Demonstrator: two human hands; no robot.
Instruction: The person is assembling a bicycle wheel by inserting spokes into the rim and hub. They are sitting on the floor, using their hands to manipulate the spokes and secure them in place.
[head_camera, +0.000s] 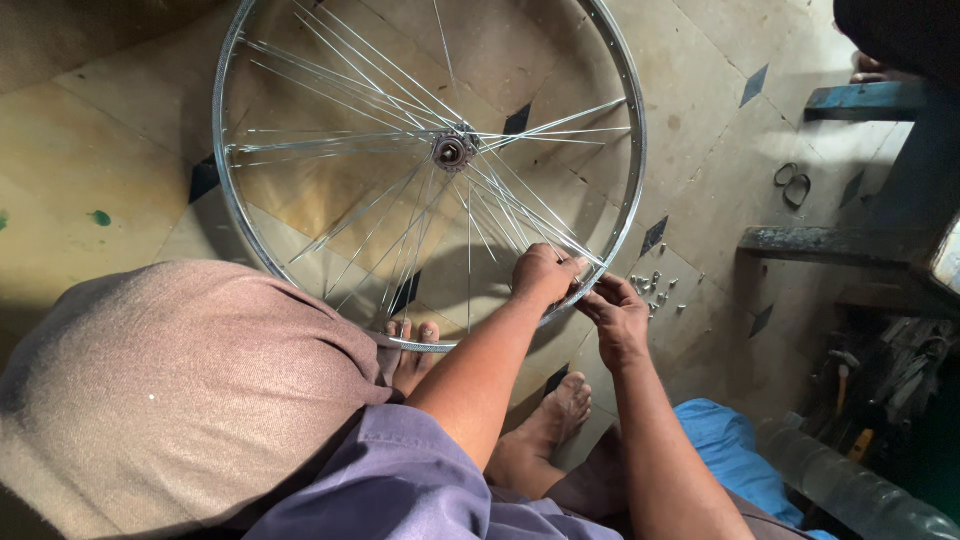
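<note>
Left hand (541, 276), right hand (617, 316): each grip pinching rim of wheel (628, 150); hub (452, 151) axle facing camera.

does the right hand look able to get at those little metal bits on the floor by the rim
Probably yes. The right hand is at the wheel rim, and the small metal parts lie on the tiled floor just beyond its fingers, with nothing between them.

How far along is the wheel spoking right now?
Most spokes already run from the hub to the rim. The left hand and right hand are both at the rim's near edge, working one spoke end. Small loose metal pieces still lie on the floor tiles.
</note>
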